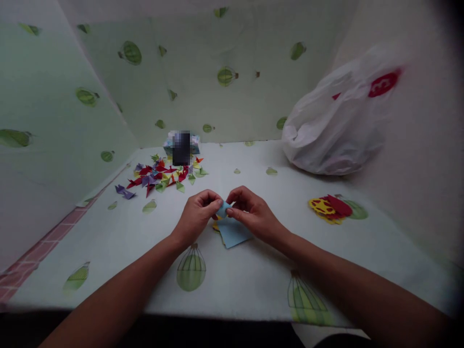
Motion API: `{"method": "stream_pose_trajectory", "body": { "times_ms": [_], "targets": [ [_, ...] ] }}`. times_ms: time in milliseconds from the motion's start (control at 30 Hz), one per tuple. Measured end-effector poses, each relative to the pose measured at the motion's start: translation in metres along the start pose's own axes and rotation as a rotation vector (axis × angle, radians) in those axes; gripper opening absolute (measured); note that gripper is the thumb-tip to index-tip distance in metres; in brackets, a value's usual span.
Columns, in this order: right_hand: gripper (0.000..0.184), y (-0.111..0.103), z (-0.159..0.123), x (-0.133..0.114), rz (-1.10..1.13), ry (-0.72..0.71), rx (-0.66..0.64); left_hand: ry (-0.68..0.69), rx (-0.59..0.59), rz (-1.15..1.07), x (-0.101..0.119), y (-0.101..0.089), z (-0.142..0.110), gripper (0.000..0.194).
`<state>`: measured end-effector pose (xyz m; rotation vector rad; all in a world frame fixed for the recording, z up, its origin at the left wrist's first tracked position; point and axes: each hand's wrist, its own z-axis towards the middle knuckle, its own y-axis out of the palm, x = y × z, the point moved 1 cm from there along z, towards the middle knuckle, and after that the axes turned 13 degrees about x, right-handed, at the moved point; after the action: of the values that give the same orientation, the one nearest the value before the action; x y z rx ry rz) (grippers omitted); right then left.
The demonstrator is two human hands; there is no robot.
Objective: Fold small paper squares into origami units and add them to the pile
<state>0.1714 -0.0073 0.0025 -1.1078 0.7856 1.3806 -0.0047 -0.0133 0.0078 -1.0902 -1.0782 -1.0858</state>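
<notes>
My left hand (198,213) and my right hand (251,211) meet over the middle of the table, both pinching a small light blue piece of paper (224,209) between fingertips. Just under them lies a light blue paper sheet (232,233) flat on the table, with a bit of yellow paper (216,225) showing at its left edge. A heap of small folded paper pieces (163,175), red, purple, yellow and green, lies farther back on the left.
A white plastic bag (335,130) sits at the back right. A small stack of red and yellow paper squares (329,208) lies to the right. A blurred dark object (181,146) stands behind the heap. Balloon-print cloth covers the table (108,241) and walls.
</notes>
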Motion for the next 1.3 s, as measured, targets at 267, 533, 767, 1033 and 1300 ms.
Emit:
{"method": "stream_pose_trajectory", "body": {
  "times_ms": [267,533,767,1033,1300],
  "targets": [
    [0.009,-0.0002,-0.0033,-0.0034,-0.164,-0.114,0.075,0.014,-0.011,-0.034,0.0064,0.0027,-0.0045,0.014],
    [0.013,0.0022,-0.0047,-0.0064,-0.172,-0.085,0.092,0.045,-0.062,-0.086,0.0062,0.0022,-0.0061,0.012],
    [0.013,0.0027,-0.0044,-0.0064,-0.165,-0.080,0.099,0.126,-0.067,-0.050,0.0057,-0.0004,-0.0067,0.016],
    [0.016,0.0024,-0.0048,-0.0038,-0.124,-0.079,0.066,0.098,-0.081,-0.079,0.0066,0.0022,-0.0054,0.019],
    [0.014,0.0023,-0.0051,-0.0022,-0.116,-0.125,0.071,0.102,-0.069,-0.084,0.0057,0.0022,-0.0057,0.019]
  ]
}}
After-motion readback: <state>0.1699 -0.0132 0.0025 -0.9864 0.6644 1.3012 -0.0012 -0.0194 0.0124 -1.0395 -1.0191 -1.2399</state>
